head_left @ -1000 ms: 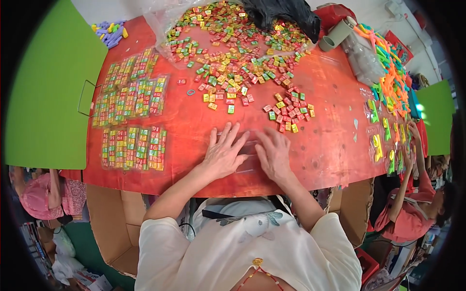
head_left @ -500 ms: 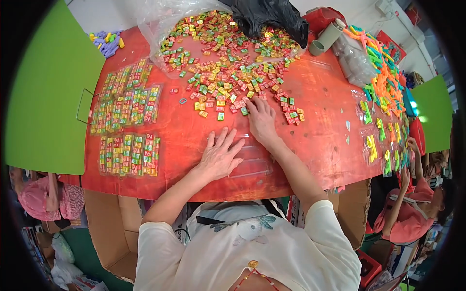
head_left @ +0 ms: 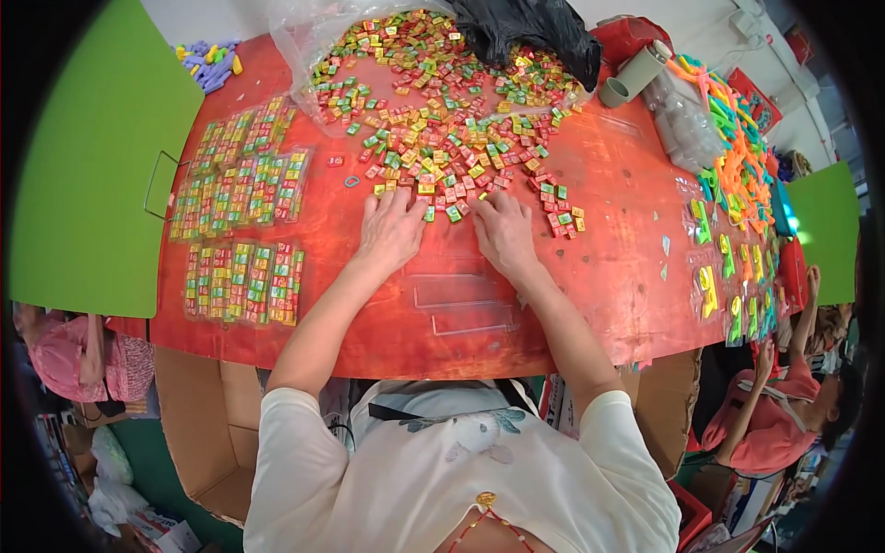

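Left hand [head_left: 391,232], right hand [head_left: 504,234] half-curled, fingertips at near edge of small blocks [head_left: 449,144]; cannot tell if gripping any.

Small blocks [head_left: 452,158] lie strewn over the middle of the desk [head_left: 608,304], those farthest back resting on a plastic bag [head_left: 288,64]. Before them, toward the desk's near edge, sit narrow trays [head_left: 473,323]. On the left, filled strips [head_left: 244,281] lie in three rows (the nearest slightly apart). A loop [head_left: 351,182] lies between strips and blocks. At the right rear, a cup [head_left: 613,91] is beside a flask [head_left: 643,66]; farther right, a heap of plastic pieces [head_left: 742,166] lies behind bagged ones [head_left: 708,290].
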The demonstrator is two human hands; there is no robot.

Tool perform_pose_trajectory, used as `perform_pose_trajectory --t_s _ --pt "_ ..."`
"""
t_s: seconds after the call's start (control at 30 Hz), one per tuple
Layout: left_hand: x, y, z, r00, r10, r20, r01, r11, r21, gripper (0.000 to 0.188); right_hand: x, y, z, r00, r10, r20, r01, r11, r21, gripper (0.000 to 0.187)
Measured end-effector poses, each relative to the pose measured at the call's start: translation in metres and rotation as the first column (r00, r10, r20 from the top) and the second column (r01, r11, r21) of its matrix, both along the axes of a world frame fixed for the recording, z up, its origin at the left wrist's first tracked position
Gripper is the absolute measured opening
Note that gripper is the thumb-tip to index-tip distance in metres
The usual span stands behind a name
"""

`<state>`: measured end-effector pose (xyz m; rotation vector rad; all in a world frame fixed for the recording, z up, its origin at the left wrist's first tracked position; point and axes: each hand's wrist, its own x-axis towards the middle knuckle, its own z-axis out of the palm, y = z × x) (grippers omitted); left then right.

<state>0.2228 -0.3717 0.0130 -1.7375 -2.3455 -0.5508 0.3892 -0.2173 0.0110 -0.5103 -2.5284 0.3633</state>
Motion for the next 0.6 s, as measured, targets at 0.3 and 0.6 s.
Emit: perform_pose_trajectory --t_s 0.3,0.6 --pt "0.019 -0.006 -0.003 0.999 -0.030 0.020 0.028 0.998 0.055 0.025 0.009 -0.008 0.001 0.998 0.038 0.052 -0.049 0.975 0.215 0.018" --pt "0.023 0.000 0.000 0.999 0.029 0.020 -0.029 0.999 0.021 0.026 0.005 -0.015 0.005 0.980 0.091 0.180 -0.124 0.975 0.183 0.016"
